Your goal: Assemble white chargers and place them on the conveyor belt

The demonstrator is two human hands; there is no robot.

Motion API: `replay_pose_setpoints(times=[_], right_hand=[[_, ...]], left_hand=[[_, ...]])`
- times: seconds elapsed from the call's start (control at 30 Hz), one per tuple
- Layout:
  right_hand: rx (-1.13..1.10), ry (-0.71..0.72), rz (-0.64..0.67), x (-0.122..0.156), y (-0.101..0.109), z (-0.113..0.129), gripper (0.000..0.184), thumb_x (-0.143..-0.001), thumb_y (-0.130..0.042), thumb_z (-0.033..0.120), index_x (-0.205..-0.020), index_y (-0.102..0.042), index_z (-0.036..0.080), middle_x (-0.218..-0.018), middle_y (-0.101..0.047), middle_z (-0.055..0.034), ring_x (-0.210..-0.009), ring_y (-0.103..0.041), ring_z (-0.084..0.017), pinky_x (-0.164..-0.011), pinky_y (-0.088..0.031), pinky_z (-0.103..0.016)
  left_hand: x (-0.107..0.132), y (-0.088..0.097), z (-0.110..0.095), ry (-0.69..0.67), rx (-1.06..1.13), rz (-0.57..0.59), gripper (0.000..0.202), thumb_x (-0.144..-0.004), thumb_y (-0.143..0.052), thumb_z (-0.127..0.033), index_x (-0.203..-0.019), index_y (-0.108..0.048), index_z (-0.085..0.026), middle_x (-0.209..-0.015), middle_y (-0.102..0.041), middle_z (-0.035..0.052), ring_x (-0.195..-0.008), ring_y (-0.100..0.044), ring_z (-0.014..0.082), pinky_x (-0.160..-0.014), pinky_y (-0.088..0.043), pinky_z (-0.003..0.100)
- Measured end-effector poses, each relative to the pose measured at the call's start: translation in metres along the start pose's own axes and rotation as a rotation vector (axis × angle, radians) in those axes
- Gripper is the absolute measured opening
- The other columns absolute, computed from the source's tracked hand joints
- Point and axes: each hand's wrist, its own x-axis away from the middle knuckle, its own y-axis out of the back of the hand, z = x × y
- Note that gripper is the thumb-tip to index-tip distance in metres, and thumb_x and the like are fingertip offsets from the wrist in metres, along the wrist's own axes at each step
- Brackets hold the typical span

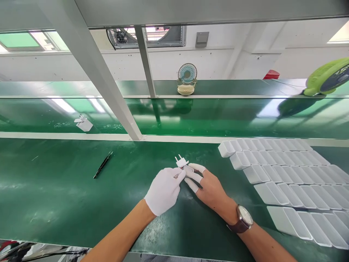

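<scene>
My left hand (163,191), in a white glove, and my right hand (208,187), with white finger cots and a wristwatch, meet over the green bench (68,189). Together they pinch a small white plug part (181,162) with two metal pins pointing up. The left fingers close on its near side, the right fingertips on its right side. To the right lie rows of white plastic housings (289,182), laid side by side.
Black tweezers (103,165) lie on the bench to the left. A white plug piece (83,123) sits on the green conveyor belt behind. A small desk fan (187,79) stands on the far shelf, a green fan (328,76) at the right. A slanted metal post (109,87) crosses the view.
</scene>
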Motion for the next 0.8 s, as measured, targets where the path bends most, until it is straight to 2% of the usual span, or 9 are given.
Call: replay_pose_setpoints(times=[0.17, 0.23, 0.4, 0.6, 0.7, 0.8], right_hand=[[0.010, 0.012, -0.009, 0.002, -0.003, -0.001, 0.032, -0.101, -0.056, 0.026, -0.132, -0.066, 0.028, -0.135, -0.062, -0.0118, -0.111, -0.068, -0.025, -0.093, -0.061, -0.042], [0.015, 0.008, -0.018, 0.003, -0.004, -0.001, 0.033, -0.101, -0.056, 0.024, -0.131, -0.066, 0.027, -0.135, -0.063, -0.0124, -0.112, -0.068, -0.025, -0.094, -0.061, -0.042], [0.064, 0.019, 0.016, 0.003, -0.004, 0.001, 0.034, -0.101, -0.054, 0.023, -0.133, -0.064, 0.025, -0.135, -0.063, -0.0144, -0.113, -0.068, -0.026, -0.095, -0.060, -0.043], [0.089, 0.067, -0.001, 0.002, -0.002, 0.001, 0.033, -0.101, -0.052, 0.019, -0.132, -0.063, 0.019, -0.127, -0.066, -0.0177, -0.111, -0.068, -0.027, -0.091, -0.061, -0.043], [0.111, 0.088, -0.014, 0.001, -0.002, 0.002, 0.032, -0.100, -0.053, 0.017, -0.129, -0.066, 0.016, -0.122, -0.068, -0.0190, -0.105, -0.070, -0.027, -0.088, -0.061, -0.042], [0.094, 0.075, -0.026, -0.001, -0.001, 0.002, 0.031, -0.100, -0.053, 0.018, -0.128, -0.067, 0.018, -0.122, -0.068, -0.0181, -0.107, -0.070, -0.027, -0.090, -0.061, -0.043]], left_hand=[[0.001, -0.008, -0.005, 0.092, -0.089, 0.010, 0.054, -0.078, -0.047, 0.001, -0.126, -0.054, -0.023, -0.110, -0.066, 0.0061, -0.089, -0.056, 0.0246, -0.078, -0.045, 0.040], [0.000, -0.010, -0.006, 0.106, -0.109, 0.015, 0.057, -0.077, -0.047, 0.001, -0.128, -0.053, -0.023, -0.112, -0.066, 0.0064, -0.089, -0.056, 0.0249, -0.079, -0.047, 0.041], [-0.003, -0.012, -0.007, 0.139, -0.173, 0.050, 0.050, -0.079, -0.045, 0.002, -0.122, -0.054, -0.021, -0.111, -0.066, 0.0066, -0.086, -0.056, 0.0251, -0.075, -0.047, 0.041], [-0.004, -0.013, -0.008, 0.163, -0.201, 0.121, 0.042, -0.082, -0.041, 0.001, -0.114, -0.056, -0.020, -0.102, -0.065, 0.0058, -0.079, -0.055, 0.0240, -0.069, -0.046, 0.040], [-0.004, -0.014, -0.009, 0.176, -0.203, 0.124, 0.040, -0.083, -0.040, 0.001, -0.112, -0.056, -0.020, -0.101, -0.065, 0.0061, -0.081, -0.057, 0.0244, -0.070, -0.046, 0.040], [-0.003, -0.013, -0.008, 0.168, -0.171, 0.103, 0.042, -0.081, -0.042, 0.002, -0.114, -0.055, -0.020, -0.106, -0.065, 0.0069, -0.088, -0.059, 0.0253, -0.074, -0.047, 0.040]])
